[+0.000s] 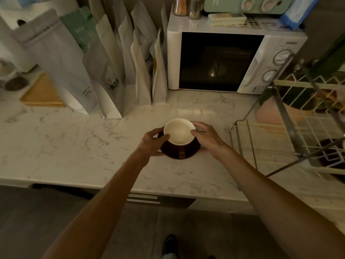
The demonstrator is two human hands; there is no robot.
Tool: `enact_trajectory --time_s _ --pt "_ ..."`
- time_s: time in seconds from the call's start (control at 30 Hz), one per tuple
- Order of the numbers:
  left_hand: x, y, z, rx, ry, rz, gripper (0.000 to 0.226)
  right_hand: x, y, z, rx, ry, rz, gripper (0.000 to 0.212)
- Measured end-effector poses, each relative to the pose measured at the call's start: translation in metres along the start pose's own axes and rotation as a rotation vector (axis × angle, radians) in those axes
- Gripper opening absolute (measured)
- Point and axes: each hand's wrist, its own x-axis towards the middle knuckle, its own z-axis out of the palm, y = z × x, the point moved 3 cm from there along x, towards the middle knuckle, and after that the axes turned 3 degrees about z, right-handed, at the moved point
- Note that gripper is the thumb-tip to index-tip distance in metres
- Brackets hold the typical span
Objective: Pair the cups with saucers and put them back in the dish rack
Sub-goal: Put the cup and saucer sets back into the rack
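A dark brown cup with a cream inside [179, 132] stands on a dark brown saucer [174, 154] on the marble counter, its handle pointing toward me. My left hand [152, 142] grips the saucer's left edge, thumb against the cup's rim. My right hand [205, 137] holds the right side of the saucer, thumb touching the cup's rim. The wire dish rack [291, 126] stands to the right, apart from the cup.
A white microwave [224, 60] sits behind the cup. Several paper bags [112, 71] line the back left beside a wooden tray [40, 94]. The rack holds a pink item [268, 113] and dark dishes. The counter's front edge [168, 193] is close to me.
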Motion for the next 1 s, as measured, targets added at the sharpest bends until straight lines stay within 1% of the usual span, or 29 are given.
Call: enact_trajectory --time_s 0.23,0.5,0.63,0.83,1.0 --pt "-0.036 -0.014 0.005 -0.002 0.001 0.027 0.042 -0.030 0.008 -0.006 0.005 -0.050 -0.016 0.039" --pt "-0.092 -0.022 0.017 -0.001 0.065 0.058 0.040 -0.078 0.020 -0.017 0.035 -0.113 -0.035 0.040" --pt "-0.127 -0.030 0.028 0.014 0.118 0.064 0.042 -0.107 0.029 -0.026 0.032 -0.149 -0.058 0.040" --pt "-0.181 -0.049 0.052 -0.034 0.199 0.036 0.040 -0.153 0.046 -0.043 -0.001 -0.247 -0.057 0.041" --pt "-0.216 -0.059 0.075 0.001 0.203 0.029 0.044 -0.184 0.066 -0.062 -0.003 -0.281 -0.044 0.042"
